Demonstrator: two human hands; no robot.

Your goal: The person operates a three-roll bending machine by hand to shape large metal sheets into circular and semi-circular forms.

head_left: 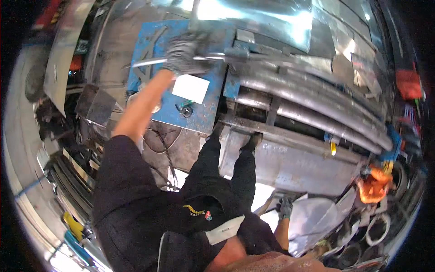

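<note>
My left hand (185,55), in a grey glove and smeared by motion, is closed around a shiny metal bar (152,62). The bar runs sideways over a blue panel (210,120), toward the end of a set of long steel rollers (312,99). Just below this hand a white card (190,88) lies on the panel, with a small dark round fitting (185,109) under it. Low on the right, my right hand (286,208), also gloved, hangs near a pale metal sheet (315,220); its fingers are too small and blurred to read.
Sheet metal (276,22) lies behind the rollers. An orange object (375,185) and several metal rings (377,229) are at the right. Dark stacked bars (70,183) and a boxy metal part (96,106) stand on the left. A looped cable (165,143) lies by my feet.
</note>
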